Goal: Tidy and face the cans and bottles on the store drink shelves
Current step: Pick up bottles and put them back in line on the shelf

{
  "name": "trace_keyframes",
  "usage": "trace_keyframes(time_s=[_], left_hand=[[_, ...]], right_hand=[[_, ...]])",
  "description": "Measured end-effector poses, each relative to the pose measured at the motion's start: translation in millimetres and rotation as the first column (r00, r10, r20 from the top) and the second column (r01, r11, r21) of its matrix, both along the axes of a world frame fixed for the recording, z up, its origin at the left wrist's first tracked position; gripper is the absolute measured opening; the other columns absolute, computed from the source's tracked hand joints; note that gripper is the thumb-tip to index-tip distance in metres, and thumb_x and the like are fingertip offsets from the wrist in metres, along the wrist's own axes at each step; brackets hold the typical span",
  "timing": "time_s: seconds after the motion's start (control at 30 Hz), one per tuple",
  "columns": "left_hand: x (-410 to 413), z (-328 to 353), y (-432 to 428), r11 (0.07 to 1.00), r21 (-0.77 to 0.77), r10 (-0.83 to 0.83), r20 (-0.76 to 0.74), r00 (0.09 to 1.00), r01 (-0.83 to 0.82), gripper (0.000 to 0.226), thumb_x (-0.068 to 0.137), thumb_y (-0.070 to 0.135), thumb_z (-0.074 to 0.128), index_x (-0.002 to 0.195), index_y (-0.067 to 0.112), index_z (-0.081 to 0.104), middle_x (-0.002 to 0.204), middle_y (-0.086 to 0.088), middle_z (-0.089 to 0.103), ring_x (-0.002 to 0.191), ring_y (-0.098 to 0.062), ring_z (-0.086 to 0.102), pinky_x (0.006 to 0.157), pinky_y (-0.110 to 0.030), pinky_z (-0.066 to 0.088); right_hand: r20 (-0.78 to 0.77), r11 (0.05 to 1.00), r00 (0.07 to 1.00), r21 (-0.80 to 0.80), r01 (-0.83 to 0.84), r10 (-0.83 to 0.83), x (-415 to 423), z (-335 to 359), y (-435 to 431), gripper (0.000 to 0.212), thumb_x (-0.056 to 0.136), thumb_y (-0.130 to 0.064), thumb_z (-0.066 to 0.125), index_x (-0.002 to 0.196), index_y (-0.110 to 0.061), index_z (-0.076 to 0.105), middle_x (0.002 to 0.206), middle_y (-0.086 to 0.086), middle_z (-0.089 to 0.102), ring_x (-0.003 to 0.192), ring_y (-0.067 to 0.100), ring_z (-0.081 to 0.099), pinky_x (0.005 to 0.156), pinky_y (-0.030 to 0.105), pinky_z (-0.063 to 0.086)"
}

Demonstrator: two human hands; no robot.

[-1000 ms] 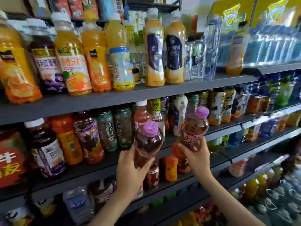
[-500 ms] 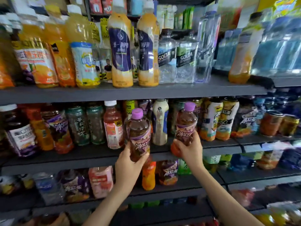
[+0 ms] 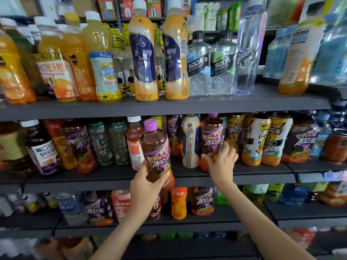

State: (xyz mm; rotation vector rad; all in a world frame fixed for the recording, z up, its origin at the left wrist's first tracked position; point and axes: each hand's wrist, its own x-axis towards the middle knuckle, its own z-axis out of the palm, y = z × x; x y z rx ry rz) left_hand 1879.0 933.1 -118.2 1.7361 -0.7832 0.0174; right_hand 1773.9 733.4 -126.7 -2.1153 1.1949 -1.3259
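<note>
As a tea bottle (image 3: 155, 147) is gripped in the left hand (image 3: 148, 183), a shelved bottle (image 3: 211, 136) is held by the right hand (image 3: 222, 161).

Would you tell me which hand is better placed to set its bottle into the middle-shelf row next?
Right. The right hand grips the right bottle already at the row, beside the white bottle; the left hand holds the left bottle out in front of the shelf edge.

glossy plastic bottles (image 3: 155, 147) — matt shelf (image 3: 244, 105)
</note>
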Motion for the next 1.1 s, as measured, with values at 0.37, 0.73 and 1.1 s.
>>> trace_keyframes(time_s=[0.37, 0.73, 1.1], left_hand=[[23.6, 6.5, 22.4, 0.998, -0.05, 0.029, 0.031, 0.999, -0.027, 0.043, 0.074, 0.027, 0.079, 0.107, 0.034, 0.052, 0.09, 0.03, 0.055, 0.081, 0.022, 0.052, 0.067, 0.003, 0.037], [48.5, -1.5, 25.4, 0.999, -0.038, 0.0, 0.019, 1.0, 0.001, 0.044, 0.071, 0.041, 0.079, 0.11, 0.035, 0.058, 0.102, 0.016, 0.065, 0.097, 0.0, 0.059, 0.079, -0.017, 0.046], [53.7, -4.1, 18.1, 1.0, -0.011, 0.013, 0.111, 0.994, -0.012, 0.058, 0.071, 0.047, 0.075, 0.121, 0.024, 0.058, 0.111, 0.007, 0.065, 0.103, -0.009, 0.06, 0.086, -0.029, 0.049]], right_hand=[[0.022, 0.978, 0.998, -0.201, -0.061, 0.067, 62.4, 30.9, 54.6, 0.079, 0.082, -0.003, 0.068, 0.145, 0.004, 0.022, 0.14, 0.021, 0.041, 0.124, 0.038, 0.038, 0.102, 0.046, 0.04], [-0.143, 0.977, 0.981, -0.187, 0.105, -0.133, 89.7, 68.4, 42.6, 0.093, 0.082, -0.017, 0.071, 0.146, 0.008, 0.009, 0.141, 0.024, 0.033, 0.119, 0.037, 0.039, 0.092, 0.037, 0.042], [-0.013, 0.928, 0.999, -0.369, -0.047, 0.046, 81.9, 42.3, 76.9, 0.069, 0.068, -0.01, 0.077, 0.128, -0.009, 0.042, 0.121, 0.02, 0.053, 0.1, 0.039, 0.054, 0.076, 0.047, 0.05]])
